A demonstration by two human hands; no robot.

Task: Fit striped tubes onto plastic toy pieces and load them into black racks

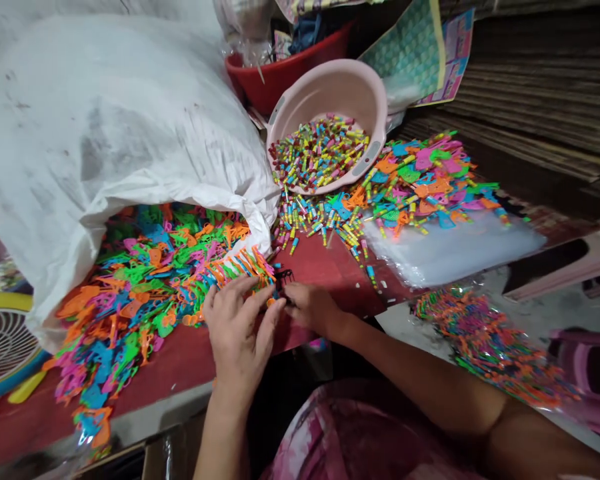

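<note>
My left hand (243,323) is at the red table's front edge, its fingers bent around a small orange piece at the fingertips. Close on its right, my right hand (310,308) pinches a small black toothed piece (283,277). The fingertips of both hands nearly meet. Just behind my left hand lies a row of orange, green and blue plastic pieces (235,267), lined up side by side. A loose heap of bright plastic pieces (145,287) spills from a big white sack (115,113) at the left.
A pink basin (377,87) of small striped tubes stands behind, tilted, with tubes spilled before it. Right of it are more colourful pieces (435,173) and clear plastic bags (455,250). A red tub (290,73) is farther back; a fan (5,347) stands left.
</note>
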